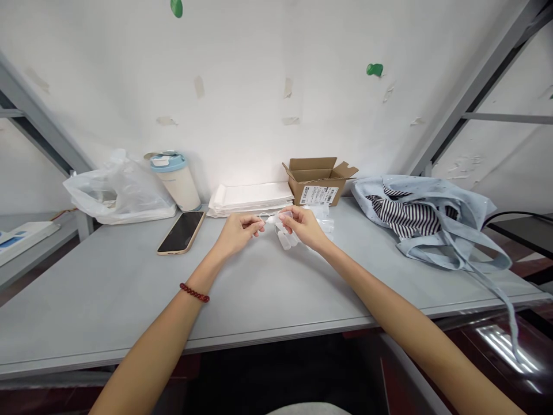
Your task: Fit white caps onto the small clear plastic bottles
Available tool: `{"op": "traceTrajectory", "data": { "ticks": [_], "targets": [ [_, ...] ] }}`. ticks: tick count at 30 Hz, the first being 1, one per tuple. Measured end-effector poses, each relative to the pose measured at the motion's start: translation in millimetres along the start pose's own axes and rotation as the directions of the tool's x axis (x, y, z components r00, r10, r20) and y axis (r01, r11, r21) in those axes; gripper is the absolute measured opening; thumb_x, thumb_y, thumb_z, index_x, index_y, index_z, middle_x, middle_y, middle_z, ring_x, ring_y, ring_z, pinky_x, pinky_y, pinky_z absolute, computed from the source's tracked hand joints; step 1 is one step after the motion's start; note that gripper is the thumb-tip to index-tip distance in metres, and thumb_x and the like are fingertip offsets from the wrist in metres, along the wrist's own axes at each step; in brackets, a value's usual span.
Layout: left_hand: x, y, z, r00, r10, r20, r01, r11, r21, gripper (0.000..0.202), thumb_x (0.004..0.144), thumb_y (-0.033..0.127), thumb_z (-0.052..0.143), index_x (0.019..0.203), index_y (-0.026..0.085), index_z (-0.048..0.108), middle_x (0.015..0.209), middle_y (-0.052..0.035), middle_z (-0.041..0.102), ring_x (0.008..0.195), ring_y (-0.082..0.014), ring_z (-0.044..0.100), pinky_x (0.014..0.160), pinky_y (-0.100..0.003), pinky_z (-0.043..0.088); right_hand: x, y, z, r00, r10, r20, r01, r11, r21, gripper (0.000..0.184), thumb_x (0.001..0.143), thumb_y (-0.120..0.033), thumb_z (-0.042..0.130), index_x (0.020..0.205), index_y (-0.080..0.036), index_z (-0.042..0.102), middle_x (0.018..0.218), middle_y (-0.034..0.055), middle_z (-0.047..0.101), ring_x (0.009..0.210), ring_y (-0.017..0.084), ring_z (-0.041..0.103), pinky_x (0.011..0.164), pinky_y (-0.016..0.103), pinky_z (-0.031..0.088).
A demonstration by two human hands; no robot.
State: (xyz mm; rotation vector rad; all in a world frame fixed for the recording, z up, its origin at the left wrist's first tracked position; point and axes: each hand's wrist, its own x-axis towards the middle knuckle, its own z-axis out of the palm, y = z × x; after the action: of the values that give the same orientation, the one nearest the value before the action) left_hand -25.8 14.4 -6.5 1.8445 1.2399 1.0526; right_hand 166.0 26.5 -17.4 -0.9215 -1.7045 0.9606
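table | phone | plastic bag | cup | paper stack | cardboard box | clear packets | cloth bag

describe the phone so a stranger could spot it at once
On the grey table, look at the left half. The phone lies flat in front of the cup with the blue lid, left of the left hand. It is the only dark slab, with a tan edge.
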Motion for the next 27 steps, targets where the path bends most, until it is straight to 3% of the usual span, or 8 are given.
{"op": "traceTrajectory", "data": {
  "ticks": [13, 17, 22, 27],
  "targets": [
    [-7.1, 0.8, 14.7, 0.997, -0.022, 0.074, 0.016, 0.997, 0.075, 0.025, 0.074, 0.035, 0.055, 0.065, 0.015, 0.066, 0.06, -0.0023, 0.062, 0.056, -0.0141, 0.052, 0.055, -0.026, 0.039, -9.6, 0.8, -11.7, 0.997, 0.047, 0.059, -0.043, 0.997, -0.062, 0.029, 0.077, -0.043, 0.056, 0.084, -0.015, 0.06, 0.05, -0.0052, 0.045, 0.047, 0.009, 0.041, 0.046, 0.022, 0.03],
    [-4.5, 2.9, 13.3, 0.996, -0.044, 0.074, 0.045, 0.999, -0.016, 0.025, 0.073, 0.037, 0.058, 0.065, 0.015, 0.066, 0.063, -0.0027, 0.063, 0.056, -0.0128, 0.052, 0.056, -0.025, 0.04, -7.5, 1.5, -10.7, 0.998, 0.045, 0.051, -0.044, 0.999, -0.007, 0.031, 0.076, -0.045, 0.057, 0.084, -0.015, 0.06, 0.052, -0.0044, 0.048, 0.047, 0.009, 0.042, 0.047, 0.022, 0.032],
    [3.4, -7.4, 2.0, 0.98, -0.153, 0.127, 0.184, 0.94, -0.288, 0.036, 0.072, 0.047, 0.063, 0.084, 0.013, 0.069, 0.082, -0.0085, 0.069, 0.064, -0.0139, 0.057, 0.061, -0.027, 0.045, -4.6, 4.0, -10.5, 0.998, 0.048, -0.031, -0.046, 0.998, 0.053, 0.036, 0.075, -0.049, 0.059, 0.084, -0.015, 0.059, 0.059, -0.0024, 0.053, 0.048, 0.009, 0.044, 0.049, 0.023, 0.035],
    [5.4, -13.5, -3.8, 0.973, -0.195, 0.123, 0.222, 0.935, -0.277, 0.037, 0.069, 0.046, 0.066, 0.084, 0.013, 0.069, 0.084, -0.0097, 0.069, 0.066, -0.0141, 0.058, 0.062, -0.028, 0.046, -4.4, 5.7, -11.2, 0.997, 0.051, -0.055, -0.047, 0.996, 0.079, 0.037, 0.075, -0.052, 0.058, 0.083, -0.015, 0.058, 0.058, -0.0026, 0.052, 0.049, 0.009, 0.045, 0.05, 0.023, 0.034]
  ]
}}
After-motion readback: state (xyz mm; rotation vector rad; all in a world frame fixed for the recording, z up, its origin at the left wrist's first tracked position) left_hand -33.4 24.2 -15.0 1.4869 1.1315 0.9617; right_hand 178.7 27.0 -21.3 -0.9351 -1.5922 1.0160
